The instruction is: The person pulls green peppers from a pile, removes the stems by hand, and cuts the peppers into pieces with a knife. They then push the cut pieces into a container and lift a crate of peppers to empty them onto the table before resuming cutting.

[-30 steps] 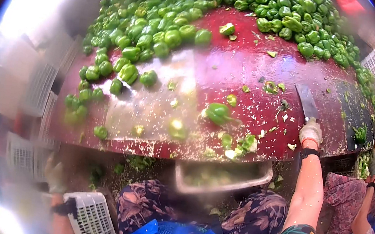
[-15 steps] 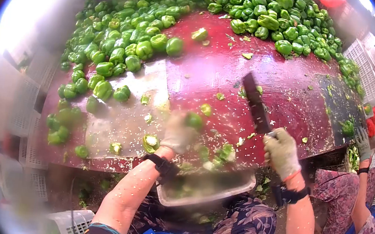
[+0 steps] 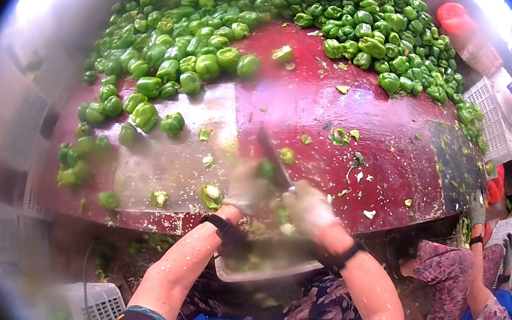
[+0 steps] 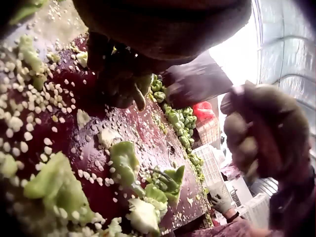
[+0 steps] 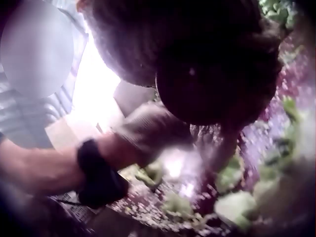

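My gloved left hand (image 3: pixel 245 187), blurred in the head view, holds a green bell pepper (image 3: pixel 266 169) low over the red table (image 3: pixel 388 176). Close beside it, my gloved right hand (image 3: pixel 310 210) grips a knife by the handle. Its broad dark blade (image 3: pixel 274 157) tilts up and left, overlapping the pepper's right side. The left wrist view shows the blade (image 4: pixel 197 79) reaching from the right hand toward the left. Cut pepper pieces (image 4: pixel 123 163) and many pale seeds lie below the hands. A cut pepper (image 3: pixel 211 195) rests left of my left hand.
Heaps of green peppers (image 3: pixel 374 30) cover the table's far side and left. A pale tub (image 3: pixel 268 271) stands under the near edge, at my lap. White crates (image 3: pixel 494 119) stand at right, beside another person's gloved hand (image 3: pixel 477 207). Another crate (image 3: pixel 94 306) sits lower left.
My left hand came from off the table's lower left to the pepper at the near middle. The right hand drew the knife back from the right side of the table and leftward to the pepper.
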Demonstrator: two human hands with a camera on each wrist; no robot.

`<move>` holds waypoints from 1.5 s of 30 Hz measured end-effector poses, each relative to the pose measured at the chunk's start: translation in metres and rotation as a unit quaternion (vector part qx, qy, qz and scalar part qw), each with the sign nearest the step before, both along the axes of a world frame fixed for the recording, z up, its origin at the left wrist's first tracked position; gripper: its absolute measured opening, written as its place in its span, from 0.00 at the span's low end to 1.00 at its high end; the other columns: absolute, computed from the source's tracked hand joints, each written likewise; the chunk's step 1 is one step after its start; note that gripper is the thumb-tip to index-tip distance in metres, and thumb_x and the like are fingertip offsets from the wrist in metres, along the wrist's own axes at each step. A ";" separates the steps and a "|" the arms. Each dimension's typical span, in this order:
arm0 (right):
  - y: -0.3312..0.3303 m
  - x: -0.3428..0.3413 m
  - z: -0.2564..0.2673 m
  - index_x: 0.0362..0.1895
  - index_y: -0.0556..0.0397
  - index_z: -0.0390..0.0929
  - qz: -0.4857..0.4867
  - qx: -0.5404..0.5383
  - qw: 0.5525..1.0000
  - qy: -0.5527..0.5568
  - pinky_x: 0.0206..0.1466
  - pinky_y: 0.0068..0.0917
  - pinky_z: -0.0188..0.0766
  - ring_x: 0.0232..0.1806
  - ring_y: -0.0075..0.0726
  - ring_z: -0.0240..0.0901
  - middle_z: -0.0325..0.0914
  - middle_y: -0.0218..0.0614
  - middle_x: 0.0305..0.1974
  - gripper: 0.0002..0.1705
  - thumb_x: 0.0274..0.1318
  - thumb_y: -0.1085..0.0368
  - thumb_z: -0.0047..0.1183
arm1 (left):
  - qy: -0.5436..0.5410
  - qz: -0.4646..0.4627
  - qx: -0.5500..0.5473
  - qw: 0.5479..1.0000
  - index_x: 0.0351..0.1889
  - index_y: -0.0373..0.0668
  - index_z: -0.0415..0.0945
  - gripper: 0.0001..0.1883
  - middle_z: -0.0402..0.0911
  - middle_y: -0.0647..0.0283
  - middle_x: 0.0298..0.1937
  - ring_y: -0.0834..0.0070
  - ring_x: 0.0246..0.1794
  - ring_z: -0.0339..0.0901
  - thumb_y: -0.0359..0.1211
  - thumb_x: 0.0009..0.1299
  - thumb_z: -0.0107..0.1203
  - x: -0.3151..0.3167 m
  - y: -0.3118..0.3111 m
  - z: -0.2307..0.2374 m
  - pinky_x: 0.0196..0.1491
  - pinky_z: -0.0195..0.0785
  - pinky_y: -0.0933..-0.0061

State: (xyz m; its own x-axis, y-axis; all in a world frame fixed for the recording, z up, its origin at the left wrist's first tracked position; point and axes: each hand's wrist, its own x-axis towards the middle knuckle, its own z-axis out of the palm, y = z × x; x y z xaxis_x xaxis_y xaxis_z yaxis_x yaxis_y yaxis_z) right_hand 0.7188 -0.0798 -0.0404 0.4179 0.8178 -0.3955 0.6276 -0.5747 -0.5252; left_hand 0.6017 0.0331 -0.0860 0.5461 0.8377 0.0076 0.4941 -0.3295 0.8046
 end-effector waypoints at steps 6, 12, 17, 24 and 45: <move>0.001 0.005 -0.081 0.48 0.58 0.73 -0.009 0.045 0.994 0.102 0.52 0.49 0.73 0.49 0.60 0.76 0.75 0.56 0.43 0.19 0.57 0.58 0.53 | 0.034 -0.003 -0.008 0.999 0.46 0.41 0.79 0.18 0.78 0.54 0.45 0.59 0.49 0.76 0.29 0.55 0.62 -0.004 0.005 -0.004 0.54 0.70 0.64; -0.012 0.015 -0.099 0.46 0.50 0.76 0.126 0.132 0.983 -0.024 0.45 0.40 0.75 0.47 0.47 0.75 0.73 0.42 0.38 0.17 0.51 0.60 0.60 | 0.101 -0.018 0.017 0.995 0.59 0.38 0.73 0.26 0.77 0.48 0.50 0.53 0.57 0.72 0.33 0.61 0.59 0.010 0.006 -0.001 0.59 0.66 0.62; -0.024 0.032 -0.023 0.35 0.53 0.70 -0.323 0.251 0.826 0.387 0.16 0.35 0.66 0.13 0.35 0.67 0.71 0.35 0.20 0.10 0.62 0.59 0.50 | 0.060 0.045 0.022 0.997 0.47 0.35 0.80 0.18 0.83 0.53 0.40 0.64 0.44 0.79 0.24 0.58 0.52 0.001 0.022 -0.044 0.52 0.70 0.69; -0.044 0.074 -0.047 0.37 0.53 0.68 -0.467 0.237 0.720 0.455 0.18 0.45 0.68 0.14 0.42 0.67 0.70 0.38 0.20 0.12 0.63 0.58 0.50 | -0.121 0.021 -0.092 0.988 0.44 0.38 0.82 0.18 0.83 0.59 0.35 0.73 0.29 0.79 0.16 0.57 0.52 -0.030 0.065 -0.124 0.31 0.74 0.74; 0.004 -0.082 0.020 0.57 0.53 0.73 -0.091 0.422 0.801 0.414 0.32 0.18 0.73 0.34 0.19 0.74 0.79 0.29 0.35 0.23 0.56 0.68 0.59 | -0.384 0.031 -0.285 0.878 0.47 0.31 0.77 0.19 0.82 0.59 0.38 0.70 0.35 0.80 0.12 0.57 0.49 -0.091 -0.039 0.107 0.39 0.77 0.72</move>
State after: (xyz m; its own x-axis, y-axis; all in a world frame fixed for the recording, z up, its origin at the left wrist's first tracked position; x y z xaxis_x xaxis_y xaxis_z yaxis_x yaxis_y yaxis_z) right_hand 0.6364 -0.0756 -0.0207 0.4404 0.8955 0.0642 -0.1902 0.1630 -0.9681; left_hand 0.5107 -0.0057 0.0208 0.5169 0.8527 -0.0759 -0.2623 0.2422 0.9341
